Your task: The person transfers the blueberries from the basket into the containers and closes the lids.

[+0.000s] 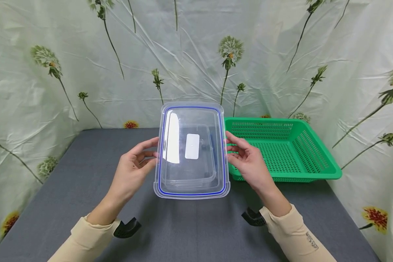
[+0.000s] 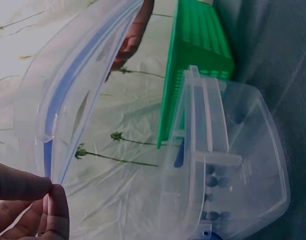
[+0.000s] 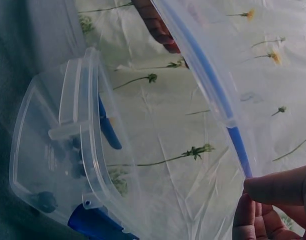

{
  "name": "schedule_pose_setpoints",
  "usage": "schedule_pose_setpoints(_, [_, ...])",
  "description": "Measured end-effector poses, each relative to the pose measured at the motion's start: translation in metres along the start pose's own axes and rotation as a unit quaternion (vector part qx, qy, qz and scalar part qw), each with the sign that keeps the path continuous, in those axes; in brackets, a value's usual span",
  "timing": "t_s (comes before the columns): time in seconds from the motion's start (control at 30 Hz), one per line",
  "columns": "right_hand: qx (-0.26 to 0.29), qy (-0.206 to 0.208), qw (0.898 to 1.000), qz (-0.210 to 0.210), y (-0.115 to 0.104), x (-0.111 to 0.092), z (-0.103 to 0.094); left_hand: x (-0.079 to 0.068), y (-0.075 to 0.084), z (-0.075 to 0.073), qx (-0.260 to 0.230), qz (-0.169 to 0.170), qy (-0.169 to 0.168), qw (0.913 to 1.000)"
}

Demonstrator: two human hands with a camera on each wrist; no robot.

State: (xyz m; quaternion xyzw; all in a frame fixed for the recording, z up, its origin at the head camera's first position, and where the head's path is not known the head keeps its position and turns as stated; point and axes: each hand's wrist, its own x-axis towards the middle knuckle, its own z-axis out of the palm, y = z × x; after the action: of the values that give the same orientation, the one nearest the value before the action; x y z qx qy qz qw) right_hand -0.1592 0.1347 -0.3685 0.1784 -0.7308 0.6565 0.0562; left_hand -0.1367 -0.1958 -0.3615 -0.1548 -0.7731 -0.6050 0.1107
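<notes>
A clear plastic lid [image 1: 213, 120] with a blue sealing ring is held up in the air between both hands. The left hand [image 1: 134, 162] pinches its left edge, thumb against fingers. On the opposite edge, the right hand [image 1: 247, 160] pinches the rim the same way. Below the lid, and apart from it, a clear plastic container [image 2: 258, 145] stands on the table with its top uncovered. Blue clip-like parts [image 3: 95, 220] show at the container's side. Several small dark round things [image 2: 211, 181] appear through its wall; their kind is unclear.
A green perforated basket [image 1: 324, 176] sits at the right, close behind the right hand. Dark grey cloth covers the table [image 1: 68, 174]. A pale curtain [image 1: 190, 47] printed with flowers hangs behind and at both sides.
</notes>
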Motion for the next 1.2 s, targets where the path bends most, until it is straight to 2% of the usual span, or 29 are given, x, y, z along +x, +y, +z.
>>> schedule_pose_setpoints(0.13, [-0.007, -0.003, 1.0, -0.02, 0.0004, -0.0001, -0.0025, 0.0003, -0.0012, 0.001, 0.006, 0.022, 0.004, 0.9997])
schedule_pose_setpoints(0.3, [-0.023, -0.009, 0.999, -0.042, 0.0012, 0.0004, -0.0045, -0.0002, -0.0023, 0.0009, 0.01, 0.031, 0.001, 0.9995])
schedule_pose_setpoints(0.63, [-0.052, 0.006, 0.997, -0.059, 0.0037, 0.0028, -0.0026, -0.0001, -0.0059, -0.0003, 0.01, 0.047, 0.002, 0.9989])
schedule_pose_setpoints(0.8, [-0.047, 0.013, 0.997, -0.06, 0.0029, 0.0042, -0.0006, 0.0011, -0.0069, -0.0001, 0.004, 0.054, 0.007, 0.9985])
schedule_pose_setpoints(1.0, [-0.045, 0.026, 0.996, -0.066, 0.0016, 0.0059, 0.0012, 0.0019, -0.0074, 0.0009, 0.017, 0.077, 0.024, 0.9966])
schedule_pose_setpoints(1.2, [-0.034, 0.046, 0.996, -0.065, -0.0012, 0.0076, 0.0044, 0.0023, -0.005, 0.0009, 0.008, 0.102, 0.059, 0.993])
